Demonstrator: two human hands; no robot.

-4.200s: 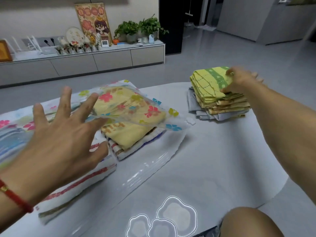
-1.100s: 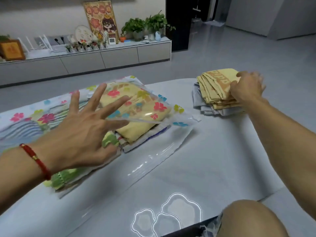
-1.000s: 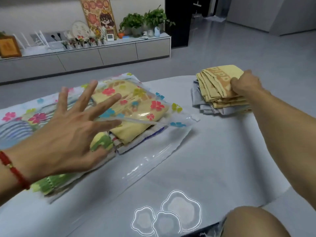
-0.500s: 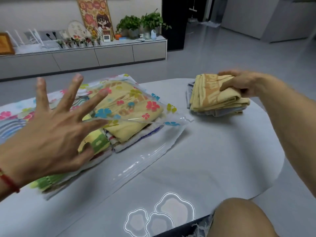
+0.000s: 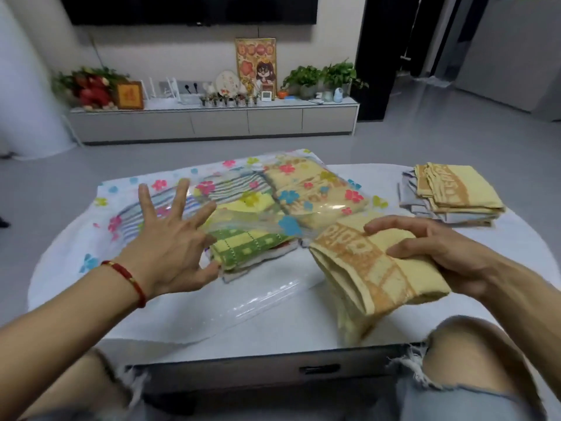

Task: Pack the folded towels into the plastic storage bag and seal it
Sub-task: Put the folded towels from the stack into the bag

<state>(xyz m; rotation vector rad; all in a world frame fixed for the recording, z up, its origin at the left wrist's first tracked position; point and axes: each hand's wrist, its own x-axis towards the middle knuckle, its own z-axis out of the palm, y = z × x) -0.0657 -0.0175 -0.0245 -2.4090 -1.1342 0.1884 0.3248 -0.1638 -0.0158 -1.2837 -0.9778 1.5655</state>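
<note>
Gripping 1 folded yellow towel [image 5: 372, 270] just beside the bag's [image 5: 243, 208] mouth, the right hand [image 5: 440, 253] hovered; the left hand [image 5: 170, 250], fingers spread, lifted its flap. Perhaps 4 towels remained in the stack [image 5: 452, 194] on the worktop [image 5: 334, 326].

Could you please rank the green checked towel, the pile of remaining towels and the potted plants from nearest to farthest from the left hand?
1. Green checked towel: inside the bag's mouth, at the left hand's fingertips.
2. Pile of remaining towels: far right on the table.
3. Potted plants: on the cabinet by the back wall.
</note>
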